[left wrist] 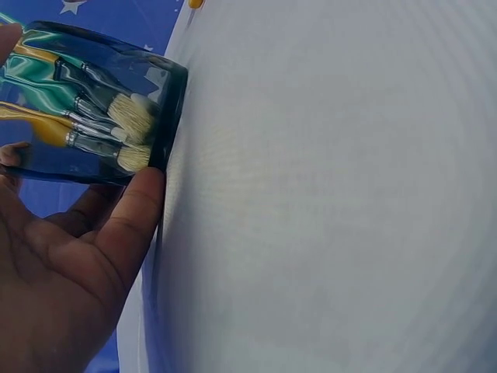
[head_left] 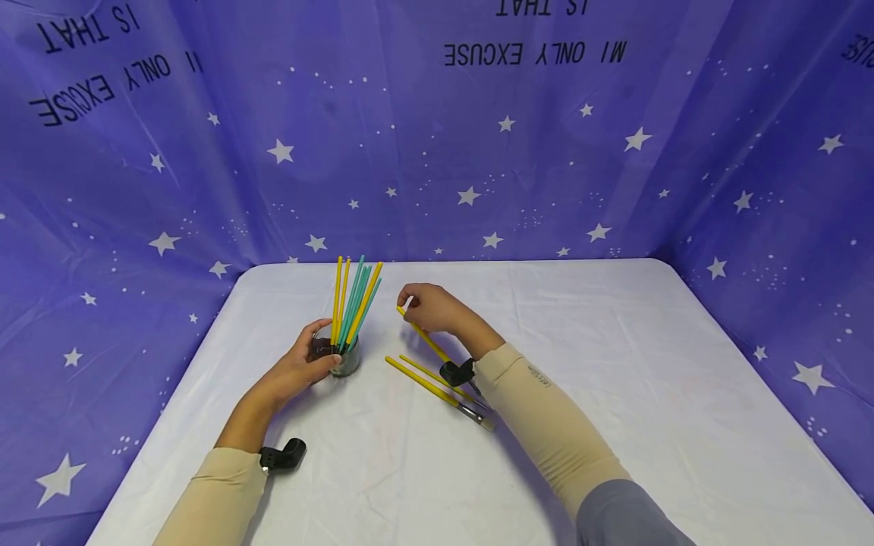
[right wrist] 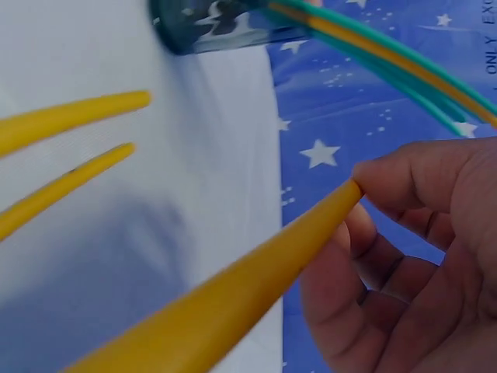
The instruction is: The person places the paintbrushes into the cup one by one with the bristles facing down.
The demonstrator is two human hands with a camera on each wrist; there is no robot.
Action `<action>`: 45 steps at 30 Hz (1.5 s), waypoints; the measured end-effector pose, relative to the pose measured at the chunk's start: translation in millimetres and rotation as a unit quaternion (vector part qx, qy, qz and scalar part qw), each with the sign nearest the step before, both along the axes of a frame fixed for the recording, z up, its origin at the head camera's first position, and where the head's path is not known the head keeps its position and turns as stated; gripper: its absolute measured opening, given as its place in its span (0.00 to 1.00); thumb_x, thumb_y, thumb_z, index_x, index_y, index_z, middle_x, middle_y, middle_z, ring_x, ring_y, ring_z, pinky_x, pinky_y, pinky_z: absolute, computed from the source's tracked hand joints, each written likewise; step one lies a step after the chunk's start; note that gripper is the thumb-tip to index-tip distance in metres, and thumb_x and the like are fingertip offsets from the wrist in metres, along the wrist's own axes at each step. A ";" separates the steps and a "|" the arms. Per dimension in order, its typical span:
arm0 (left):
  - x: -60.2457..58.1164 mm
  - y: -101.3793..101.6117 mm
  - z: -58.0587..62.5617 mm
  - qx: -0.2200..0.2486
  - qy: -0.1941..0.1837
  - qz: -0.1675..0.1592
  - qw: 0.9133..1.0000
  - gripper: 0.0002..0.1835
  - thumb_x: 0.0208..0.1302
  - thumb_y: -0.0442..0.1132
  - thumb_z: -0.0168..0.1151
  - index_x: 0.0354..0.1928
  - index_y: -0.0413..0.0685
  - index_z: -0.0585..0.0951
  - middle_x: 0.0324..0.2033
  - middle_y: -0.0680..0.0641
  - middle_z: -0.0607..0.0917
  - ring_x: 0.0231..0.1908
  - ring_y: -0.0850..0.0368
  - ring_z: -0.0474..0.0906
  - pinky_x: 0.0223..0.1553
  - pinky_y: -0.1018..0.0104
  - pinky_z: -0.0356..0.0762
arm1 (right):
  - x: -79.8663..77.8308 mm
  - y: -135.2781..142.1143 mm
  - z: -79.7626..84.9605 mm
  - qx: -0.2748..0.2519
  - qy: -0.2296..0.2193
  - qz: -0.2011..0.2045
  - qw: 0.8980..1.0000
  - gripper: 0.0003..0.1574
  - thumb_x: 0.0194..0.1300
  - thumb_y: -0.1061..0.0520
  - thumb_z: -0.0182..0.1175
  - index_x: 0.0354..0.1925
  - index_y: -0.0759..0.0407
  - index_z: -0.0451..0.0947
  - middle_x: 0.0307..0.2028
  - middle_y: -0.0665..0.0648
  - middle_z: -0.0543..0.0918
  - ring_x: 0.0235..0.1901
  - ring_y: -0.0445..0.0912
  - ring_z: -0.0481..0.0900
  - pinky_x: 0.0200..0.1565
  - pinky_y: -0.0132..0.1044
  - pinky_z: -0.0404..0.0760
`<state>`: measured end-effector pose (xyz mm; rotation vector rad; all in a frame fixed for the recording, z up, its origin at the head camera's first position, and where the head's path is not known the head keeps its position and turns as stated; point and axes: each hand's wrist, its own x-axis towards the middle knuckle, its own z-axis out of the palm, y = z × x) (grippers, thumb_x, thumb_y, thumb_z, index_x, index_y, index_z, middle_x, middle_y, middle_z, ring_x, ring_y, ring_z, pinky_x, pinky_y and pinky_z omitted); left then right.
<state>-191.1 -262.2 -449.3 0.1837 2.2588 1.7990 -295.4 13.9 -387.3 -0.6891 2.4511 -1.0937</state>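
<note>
A glass jar [head_left: 350, 362] stands on the table with several yellow and green paintbrushes [head_left: 355, 303] in it, handles up. My left hand [head_left: 303, 364] grips the jar around its side. In the left wrist view, pale bristles [left wrist: 130, 118] show through the jar's [left wrist: 175, 101] wall near its base. To the right of the jar, my right hand [head_left: 437, 307] pinches a yellow paintbrush [head_left: 430, 341] by the end of its handle. That handle [right wrist: 256, 287] slants down past the wrist in the right wrist view. Below it, two yellow paintbrushes [head_left: 426, 381] lie on the table.
A white cloth covers the table [head_left: 683, 394]. Purple curtains [head_left: 410, 152] with stars and lettering hang behind it and along both sides. Each wrist carries a small black camera [head_left: 283, 455].
</note>
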 end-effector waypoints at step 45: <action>0.2 0.4 -0.8 0.003 0.009 -0.001 1.000 0.40 0.70 0.36 0.60 0.75 0.54 0.48 0.64 0.29 0.66 0.51 0.51 0.70 0.44 0.65 0.74 | 17.3 2.6 34.7 -0.307 0.088 -0.116 0.941 0.09 0.68 0.66 0.56 0.46 0.62 0.69 0.37 0.60 0.74 0.35 0.51 0.82 0.37 0.53 0.84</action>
